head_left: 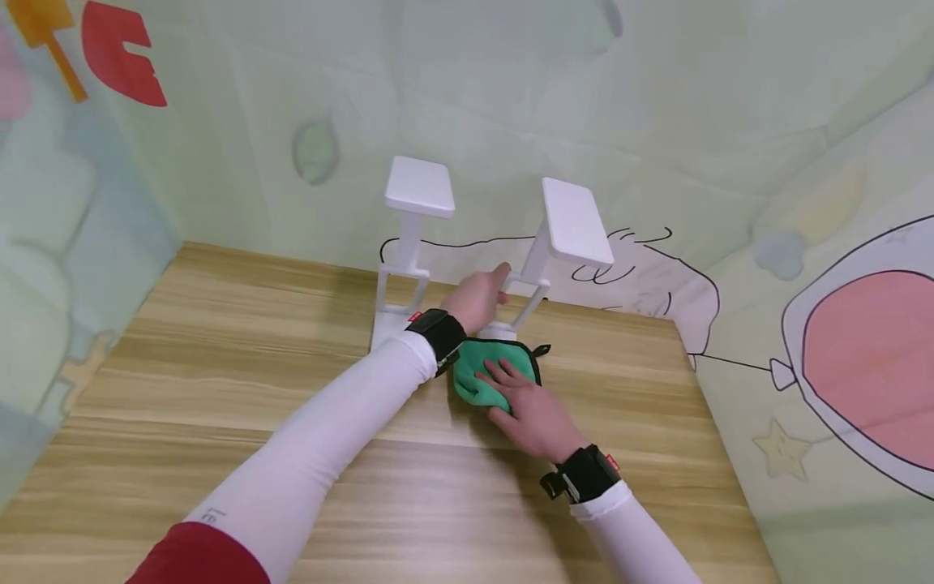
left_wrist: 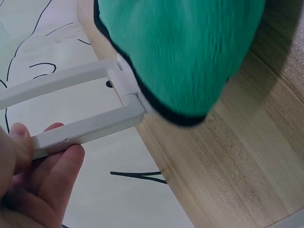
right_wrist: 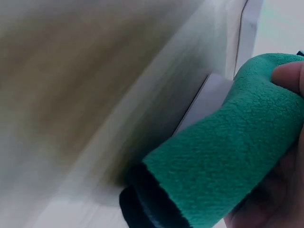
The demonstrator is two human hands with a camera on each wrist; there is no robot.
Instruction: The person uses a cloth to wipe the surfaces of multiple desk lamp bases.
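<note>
Two white stands are at the far side of the wooden table. My left hand (head_left: 476,300) pinches the frame of the right-hand stand (head_left: 576,221) between thumb and fingers. In the left wrist view one bar of that frame (left_wrist: 95,126) lies in the grip. My right hand (head_left: 540,423) holds a green cloth (head_left: 470,375) with black edging against this stand's base, most of which the cloth hides. The folded cloth (right_wrist: 223,156) bulges beside the fingers in the right wrist view. Just left of my left hand is the other stand (head_left: 419,188), upright and untouched.
The wooden table (head_left: 241,341) extends in front of the stands and to both sides. A printed curtain (head_left: 255,178) hangs behind its far edge, and more printed cloth (head_left: 817,454) rises at the right.
</note>
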